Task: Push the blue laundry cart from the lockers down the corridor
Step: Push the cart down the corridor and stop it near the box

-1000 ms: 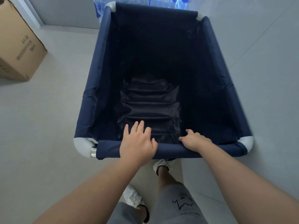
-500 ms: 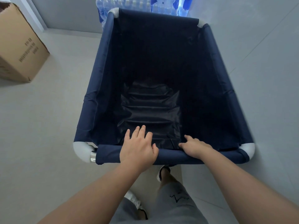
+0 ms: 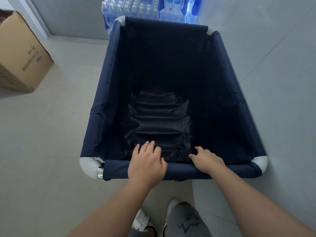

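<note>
At the far left a brown cardboard box (image 3: 22, 55) stands on the pale grey floor (image 3: 42, 142), its printed side turned toward the middle of the view and its top flap partly raised at the frame edge. Behind it a light door frame (image 3: 36, 19) runs up along a grey wall. Right of the box, well apart from it, the blue laundry cart (image 3: 102, 93) fills the centre: a deep navy fabric bin hung on a tube frame with white corner pieces, its dark creased bottom visible. The left hand (image 3: 147, 164) lies palm-down over the near top rail (image 3: 181, 170), fingers (image 3: 150, 145) spread loosely and draped forward over the rail into the bin, pressing rather than clenching. Just right of it, the right hand (image 3: 207, 159) rests on the same rail with fingers curled over its inner edge, gripping the fabric-covered tube. Beyond the cart's far rim, stacked shrink-wrapped packs of water bottles (image 3: 147, 9) sit just beside it; contact cannot be told. Below the rail, grey shorts (image 3: 186, 221) and white shoes (image 3: 141, 219) show on the floor. A grey wall (image 3: 273, 48) runs along the right.
</note>
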A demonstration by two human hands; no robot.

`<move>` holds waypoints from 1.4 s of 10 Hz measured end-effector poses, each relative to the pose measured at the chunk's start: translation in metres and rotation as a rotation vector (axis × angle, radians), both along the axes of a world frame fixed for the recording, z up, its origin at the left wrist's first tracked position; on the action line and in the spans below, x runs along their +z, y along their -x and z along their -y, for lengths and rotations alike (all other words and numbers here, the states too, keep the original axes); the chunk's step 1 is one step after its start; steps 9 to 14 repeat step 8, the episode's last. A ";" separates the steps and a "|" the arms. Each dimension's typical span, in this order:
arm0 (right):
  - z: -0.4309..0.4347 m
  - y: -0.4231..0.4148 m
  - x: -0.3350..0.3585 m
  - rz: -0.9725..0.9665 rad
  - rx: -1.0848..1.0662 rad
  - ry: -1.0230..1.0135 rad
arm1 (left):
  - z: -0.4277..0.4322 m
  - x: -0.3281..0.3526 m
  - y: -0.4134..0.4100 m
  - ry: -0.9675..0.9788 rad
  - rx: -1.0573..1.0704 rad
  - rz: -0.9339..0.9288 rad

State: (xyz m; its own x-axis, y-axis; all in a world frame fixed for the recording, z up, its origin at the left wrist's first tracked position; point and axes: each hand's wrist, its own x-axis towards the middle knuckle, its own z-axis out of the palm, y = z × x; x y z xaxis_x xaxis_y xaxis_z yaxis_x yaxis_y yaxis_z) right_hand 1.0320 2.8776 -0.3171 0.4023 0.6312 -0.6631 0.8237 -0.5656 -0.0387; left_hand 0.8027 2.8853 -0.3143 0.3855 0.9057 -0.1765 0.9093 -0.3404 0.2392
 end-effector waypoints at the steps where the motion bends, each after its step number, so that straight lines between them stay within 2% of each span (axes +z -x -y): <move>1: 0.001 0.000 0.000 -0.007 0.006 -0.032 | 0.000 0.001 0.000 -0.010 0.015 0.019; 4: 0.007 0.003 0.008 -0.014 -0.007 -0.159 | 0.005 0.009 0.002 -0.060 0.047 0.009; 5: 0.011 0.003 0.012 -0.023 -0.031 -0.258 | 0.012 0.010 0.006 -0.058 0.076 -0.011; 6: 0.018 0.006 0.019 -0.041 -0.035 -0.448 | 0.018 0.017 0.014 -0.039 0.139 -0.045; 8: 0.017 0.021 0.040 -0.190 0.085 -0.672 | 0.015 0.050 0.030 -0.010 0.222 0.103; 14: 0.017 0.021 0.040 -0.190 0.085 -0.672 | 0.015 0.050 0.030 -0.010 0.222 0.103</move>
